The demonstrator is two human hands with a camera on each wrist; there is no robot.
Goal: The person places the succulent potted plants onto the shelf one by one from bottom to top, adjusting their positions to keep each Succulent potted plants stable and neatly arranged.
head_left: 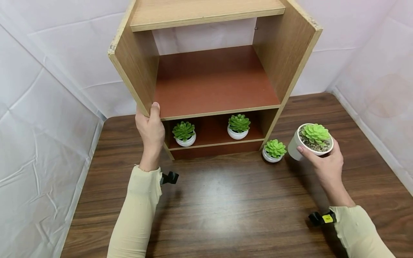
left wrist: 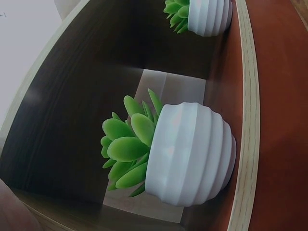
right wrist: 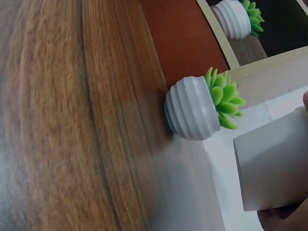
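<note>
My left hand (head_left: 151,127) grips the left side panel of a wooden shelf unit (head_left: 297,46), thumb over its front edge. In my right hand (head_left: 329,168) is a larger potted succulent (head_left: 317,133) in a plain off-white pot, held by the pot's side above the table; in the right wrist view its smooth pot (right wrist: 274,161) shows at the right. A small succulent in a ribbed white pot (head_left: 273,153) stands on the table by the unit's lower right corner. Two similar ones, a left succulent (head_left: 184,134) and a right succulent (head_left: 238,126), sit on the low shelf.
The unit's reddish middle shelf (head_left: 213,82) lies above the low compartment, with a pale top board (head_left: 206,12) over it. A dark wood-grain table (head_left: 219,204) carries everything. White sheeted walls (head_left: 380,71) stand behind and at both sides.
</note>
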